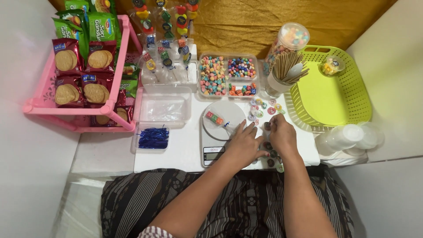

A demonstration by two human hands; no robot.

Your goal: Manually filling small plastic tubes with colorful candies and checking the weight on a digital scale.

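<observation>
My left hand (244,143) lies flat with fingers apart on the white table (185,147), its fingertips at the edge of the round plate of a small kitchen scale (222,119). A small clear bag of coloured sweets (216,119) lies on that plate. My right hand (282,134) is just to the right, fingers curled and pinching a dark round sweet (267,126). Several round wrapped sweets (262,108) are scattered beyond both hands, and more (271,156) lie under my wrists near the table's front edge.
A lime basket (348,88) stands at right with clear cups (350,136) beside it. Behind are a divided tray of sweets (227,75), a cup of wooden sticks (284,72), a sweets jar (291,39), and an empty clear tub (165,108). A pink rack of biscuit packs (83,70) and blue twist ties (153,137) sit at left.
</observation>
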